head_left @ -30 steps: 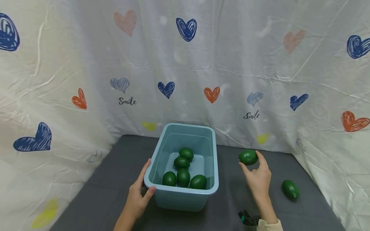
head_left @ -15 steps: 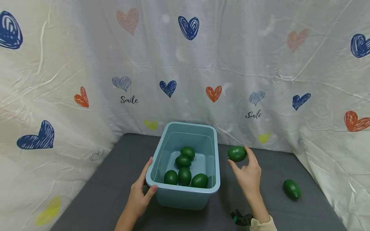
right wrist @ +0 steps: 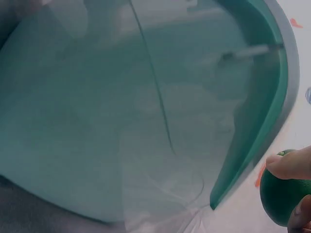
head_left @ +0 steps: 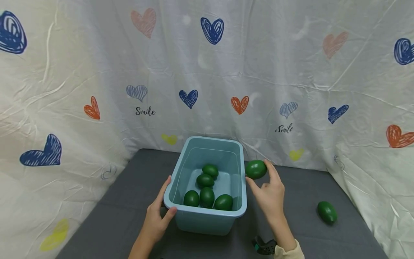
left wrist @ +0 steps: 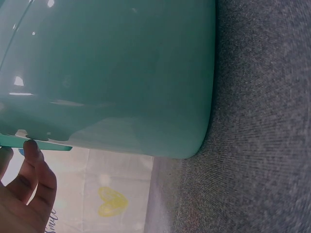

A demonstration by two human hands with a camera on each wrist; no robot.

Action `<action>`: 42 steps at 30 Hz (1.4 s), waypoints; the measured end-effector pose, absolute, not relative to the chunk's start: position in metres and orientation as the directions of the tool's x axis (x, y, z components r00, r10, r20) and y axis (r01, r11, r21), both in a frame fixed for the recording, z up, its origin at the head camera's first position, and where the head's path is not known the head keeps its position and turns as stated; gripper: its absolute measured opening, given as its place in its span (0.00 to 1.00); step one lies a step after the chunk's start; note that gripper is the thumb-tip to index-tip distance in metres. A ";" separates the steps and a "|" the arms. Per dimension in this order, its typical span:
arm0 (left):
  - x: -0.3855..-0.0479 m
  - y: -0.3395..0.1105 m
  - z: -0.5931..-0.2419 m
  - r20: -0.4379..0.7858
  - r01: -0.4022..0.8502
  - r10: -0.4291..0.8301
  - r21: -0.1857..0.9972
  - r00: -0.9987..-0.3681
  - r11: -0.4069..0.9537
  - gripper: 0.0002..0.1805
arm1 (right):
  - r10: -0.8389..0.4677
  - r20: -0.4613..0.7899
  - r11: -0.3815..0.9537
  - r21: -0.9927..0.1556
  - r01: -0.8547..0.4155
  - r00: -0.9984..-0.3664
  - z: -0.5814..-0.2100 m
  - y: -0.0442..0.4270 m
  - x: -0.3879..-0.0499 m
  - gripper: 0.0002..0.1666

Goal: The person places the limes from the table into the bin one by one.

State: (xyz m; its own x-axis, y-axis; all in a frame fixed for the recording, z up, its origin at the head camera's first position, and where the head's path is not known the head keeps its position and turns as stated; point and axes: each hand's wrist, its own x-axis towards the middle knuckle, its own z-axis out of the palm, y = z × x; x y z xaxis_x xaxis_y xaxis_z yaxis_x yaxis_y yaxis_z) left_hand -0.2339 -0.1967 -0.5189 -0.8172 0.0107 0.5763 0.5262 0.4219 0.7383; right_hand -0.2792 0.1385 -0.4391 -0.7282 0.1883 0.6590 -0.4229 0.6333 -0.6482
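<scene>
A light blue plastic bin [head_left: 207, 223] stands on the dark table, holding several glossy dark green oval fruits [head_left: 207, 197]. At its near left corner, my left hand [head_left: 154, 217] holds the rim, thumb on the front side. Fingertips of that hand show by the rim in the left wrist view. My right hand [head_left: 271, 196] pinches another green oval fruit [head_left: 256, 169] between thumb and fingers, just right of the bin's right rim. In the right wrist view, the held fruit [right wrist: 282, 199] shows a small stem scar. One more fruit [head_left: 327, 212] lies farther right on the table.
The dark grey cloth [head_left: 123, 201] covers the tabletop around the bin. Behind it hangs a white curtain [head_left: 216, 72] printed with hearts. A black wrist strap [head_left: 264, 247] is at my right wrist.
My right hand has moved left with the pinched fruit, from well right of the bin to beside its right rim. The left hand stays on the bin's corner.
</scene>
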 end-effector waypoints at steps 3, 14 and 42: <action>-0.234 -0.197 -0.519 0.584 0.535 0.012 0.735 -0.812 0.416 0.46 | 0.165 0.666 0.619 -0.644 -0.449 -0.728 -0.438 0.133 -0.278 0.47; -0.235 -0.196 -0.519 0.588 0.540 0.011 0.734 -0.809 0.412 0.46 | 0.111 0.618 0.557 -0.687 -0.466 -0.778 -0.435 0.116 -0.276 0.47; -0.235 -0.196 -0.520 0.599 0.551 0.012 0.729 -0.801 0.405 0.45 | 0.048 0.548 0.475 -0.748 -0.463 -0.835 -0.432 0.102 -0.273 0.46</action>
State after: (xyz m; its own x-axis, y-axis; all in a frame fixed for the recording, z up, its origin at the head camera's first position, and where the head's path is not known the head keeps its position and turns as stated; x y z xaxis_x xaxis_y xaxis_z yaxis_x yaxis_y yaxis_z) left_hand -0.2351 -0.1965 -0.5202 -0.8009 0.0124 0.5986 0.5514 0.4049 0.7294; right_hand -0.2728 0.1015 -0.4322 -0.8353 0.0476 0.5477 -0.4633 0.4751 -0.7481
